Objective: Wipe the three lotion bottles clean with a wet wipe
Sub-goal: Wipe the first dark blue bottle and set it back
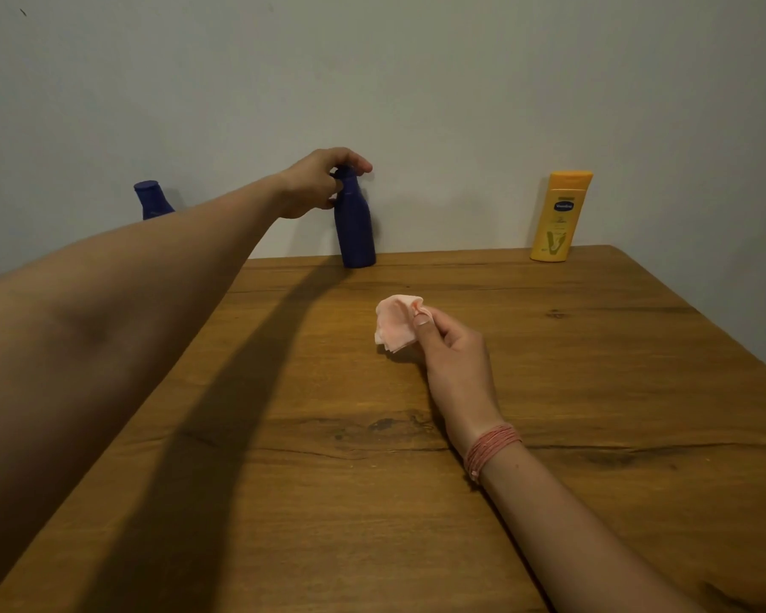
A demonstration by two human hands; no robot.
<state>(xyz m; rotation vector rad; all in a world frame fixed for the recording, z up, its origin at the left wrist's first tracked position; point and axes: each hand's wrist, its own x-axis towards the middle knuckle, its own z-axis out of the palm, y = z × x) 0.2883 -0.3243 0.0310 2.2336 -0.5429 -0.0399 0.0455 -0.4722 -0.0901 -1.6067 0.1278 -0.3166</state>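
Three lotion bottles stand along the far edge of the wooden table, against the wall. My left hand reaches far forward and grips the cap and neck of the middle dark blue bottle, which stands upright. A second dark blue bottle is at the far left, its lower part hidden behind my left forearm. A yellow bottle stands at the far right. My right hand hovers over the table's middle, pinching a crumpled pale pink wet wipe between thumb and fingers.
A plain grey wall rises directly behind the bottles. The table's right edge runs diagonally down the right side. My left arm casts a long shadow across the wood. A red thread band circles my right wrist.
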